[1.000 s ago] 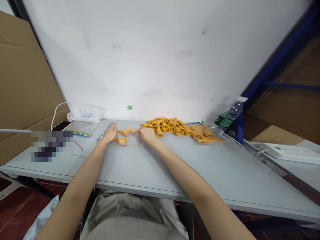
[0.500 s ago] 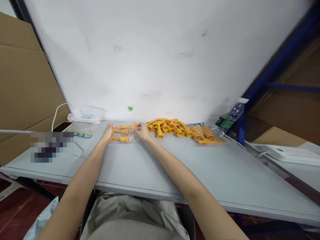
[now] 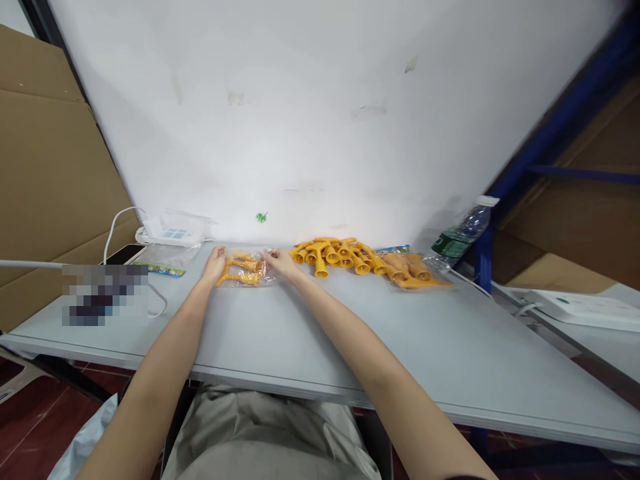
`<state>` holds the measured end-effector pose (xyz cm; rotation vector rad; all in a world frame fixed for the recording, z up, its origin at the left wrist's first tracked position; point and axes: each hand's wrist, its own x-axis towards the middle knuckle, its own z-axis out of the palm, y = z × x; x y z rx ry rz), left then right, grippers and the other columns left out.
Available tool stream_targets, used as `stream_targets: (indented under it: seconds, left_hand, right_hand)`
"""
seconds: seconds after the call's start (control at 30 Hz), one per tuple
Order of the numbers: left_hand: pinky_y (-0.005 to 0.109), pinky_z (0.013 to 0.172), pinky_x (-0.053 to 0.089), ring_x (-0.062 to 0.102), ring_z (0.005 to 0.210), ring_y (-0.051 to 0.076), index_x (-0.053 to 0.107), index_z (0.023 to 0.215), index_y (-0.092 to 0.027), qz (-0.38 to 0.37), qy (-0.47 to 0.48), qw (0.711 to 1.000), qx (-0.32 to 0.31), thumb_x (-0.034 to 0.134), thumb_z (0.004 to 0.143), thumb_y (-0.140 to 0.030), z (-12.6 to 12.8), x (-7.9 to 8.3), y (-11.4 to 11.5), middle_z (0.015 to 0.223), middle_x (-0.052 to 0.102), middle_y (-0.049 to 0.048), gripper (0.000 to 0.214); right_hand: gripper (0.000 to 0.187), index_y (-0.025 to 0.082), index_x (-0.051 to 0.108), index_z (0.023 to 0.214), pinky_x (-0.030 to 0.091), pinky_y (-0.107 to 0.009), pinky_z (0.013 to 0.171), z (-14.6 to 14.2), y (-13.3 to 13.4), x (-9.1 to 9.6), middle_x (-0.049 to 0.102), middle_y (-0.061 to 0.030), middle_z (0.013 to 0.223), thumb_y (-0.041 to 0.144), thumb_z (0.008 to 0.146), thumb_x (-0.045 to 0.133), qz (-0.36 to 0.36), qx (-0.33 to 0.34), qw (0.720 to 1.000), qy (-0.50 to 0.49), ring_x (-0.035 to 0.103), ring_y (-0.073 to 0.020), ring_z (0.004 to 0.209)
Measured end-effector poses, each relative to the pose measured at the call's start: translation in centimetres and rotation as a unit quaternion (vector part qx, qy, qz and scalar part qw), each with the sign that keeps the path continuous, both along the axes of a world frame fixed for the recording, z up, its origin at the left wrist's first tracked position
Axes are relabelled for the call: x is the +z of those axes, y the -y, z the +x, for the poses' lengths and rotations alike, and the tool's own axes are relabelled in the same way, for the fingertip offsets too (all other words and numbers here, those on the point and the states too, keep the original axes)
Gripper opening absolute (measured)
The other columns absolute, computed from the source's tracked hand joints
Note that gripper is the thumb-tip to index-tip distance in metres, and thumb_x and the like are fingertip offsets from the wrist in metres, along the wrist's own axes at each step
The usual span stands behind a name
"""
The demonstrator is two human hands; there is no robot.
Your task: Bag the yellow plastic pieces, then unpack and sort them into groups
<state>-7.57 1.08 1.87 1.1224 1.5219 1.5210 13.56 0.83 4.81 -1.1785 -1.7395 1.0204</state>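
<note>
A clear plastic bag (image 3: pixel 246 270) with yellow plastic pieces inside lies on the grey table (image 3: pixel 310 333) near the far wall. My left hand (image 3: pixel 214 262) pinches its left end and my right hand (image 3: pixel 281 263) pinches its right end, both with fingers closed on the bag. Just right of my right hand lies a loose pile of yellow T-shaped pieces (image 3: pixel 335 253). Beyond that pile rests a filled bag of the same pieces (image 3: pixel 413 270).
A water bottle (image 3: pixel 463 233) lies at the table's right rear by a blue rack post (image 3: pixel 483 257). At the left are empty bags (image 3: pixel 167 257), a white power strip (image 3: pixel 173 230) with cable, a phone (image 3: pixel 123 253) and a blurred patch. Cardboard stands at the left.
The bag with the yellow pieces has been turned and gathered between my hands. My right hand slid left from the pile onto the bag's end. My left hand stayed at the other end.
</note>
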Motion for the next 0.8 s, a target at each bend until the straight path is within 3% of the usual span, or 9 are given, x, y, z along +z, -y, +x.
stream_targets:
  seconds: [0.1, 0.2, 0.3, 0.43, 0.53, 0.67, 0.8]
  left_hand:
    - [0.03, 0.104, 0.041, 0.052, 0.128, 0.02, 0.053, 0.111, -0.016, -0.031, -0.075, 0.996, -0.02, 0.05, 0.076, -0.006, 0.2, 0.3, 0.3, 0.14, 0.053, 0.0126, 0.037]
    - [0.03, 0.102, 0.044, 0.053, 0.128, 0.021, 0.052, 0.118, -0.015, -0.044, -0.107, 0.992, -0.058, 0.05, 0.075, -0.005, 0.6, 0.3, 0.4, 0.144, 0.05, 0.0134, 0.044]
    - [0.03, 0.106, 0.04, 0.048, 0.133, 0.02, 0.052, 0.122, -0.016, -0.035, -0.137, 0.986, -0.093, 0.051, 0.074, -0.004, 0.8, -0.2, 0.4, 0.145, 0.048, 0.013, 0.049]
    - [0.03, 0.112, 0.035, 0.043, 0.137, 0.019, 0.052, 0.127, -0.017, 0.003, -0.2, 0.97, -0.135, 0.052, 0.07, -0.002, 0.4, -1.0, 0.5, 0.144, 0.05, 0.0111, 0.059]
    - [0.032, 0.113, 0.033, 0.046, 0.134, 0.022, 0.051, 0.131, -0.014, 0.005, -0.243, 0.964, -0.108, 0.055, 0.07, -0.003, 0.1, -1.1, 0.6, 0.143, 0.051, 0.0134, 0.063]
    - [0.033, 0.106, 0.041, 0.056, 0.124, 0.023, 0.051, 0.131, -0.014, -0.04, -0.291, 0.954, -0.062, 0.059, 0.073, -0.005, 0.0, -0.8, 0.6, 0.135, 0.058, 0.0145, 0.06]
    - [0.035, 0.102, 0.044, 0.06, 0.117, 0.025, 0.054, 0.126, -0.017, -0.057, -0.345, 0.937, -0.023, 0.063, 0.073, -0.01, 0.0, -0.5, 0.6, 0.122, 0.067, 0.013, 0.054]
  right_hand:
    - [0.036, 0.013, 0.066, 0.072, 0.04, -0.022, 0.057, 0.9, 0.3, 0.3, 0.053, 0.0039, 0.052, 0.048, 0.082, 0.06, 0.018, 0.055, 0.997, 0.041, 0.048, -0.0097, 0.053]
    - [0.035, 0.013, 0.072, 0.089, 0.037, -0.021, 0.055, 1.3, 0.4, 0.3, 0.055, 0.0053, 0.055, 0.045, 0.075, 0.07, 0.048, 0.079, 0.987, 0.132, 0.048, -0.0095, 0.054]
    - [0.039, 0.015, 0.072, 0.103, 0.039, -0.021, 0.059, 1.0, 0.5, 0.0, 0.063, 0.0022, 0.065, 0.037, 0.071, 0.076, 0.086, 0.077, 0.966, 0.231, 0.055, -0.0112, 0.061]
    - [0.036, 0.016, 0.07, 0.108, 0.042, -0.023, 0.068, 0.4, 0.7, -0.2, 0.071, -0.0052, 0.084, 0.036, 0.078, 0.072, 0.132, 0.039, 0.939, 0.314, 0.063, -0.0161, 0.076]
    - [0.036, 0.016, 0.067, 0.113, 0.042, -0.024, 0.073, 0.3, 0.8, -0.3, 0.072, -0.0076, 0.091, 0.038, 0.084, 0.066, 0.156, 0.011, 0.927, 0.341, 0.064, -0.0185, 0.086]
    - [0.038, 0.017, 0.062, 0.119, 0.042, -0.024, 0.071, 0.1, 0.7, -0.5, 0.071, -0.0072, 0.096, 0.038, 0.087, 0.062, 0.137, -0.024, 0.935, 0.327, 0.064, -0.0187, 0.09]
    - [0.033, 0.016, 0.066, 0.104, 0.04, -0.023, 0.065, -0.2, 0.3, -0.6, 0.071, -0.0071, 0.092, 0.04, 0.081, 0.07, 0.074, -0.091, 0.945, 0.305, 0.063, -0.0186, 0.086]
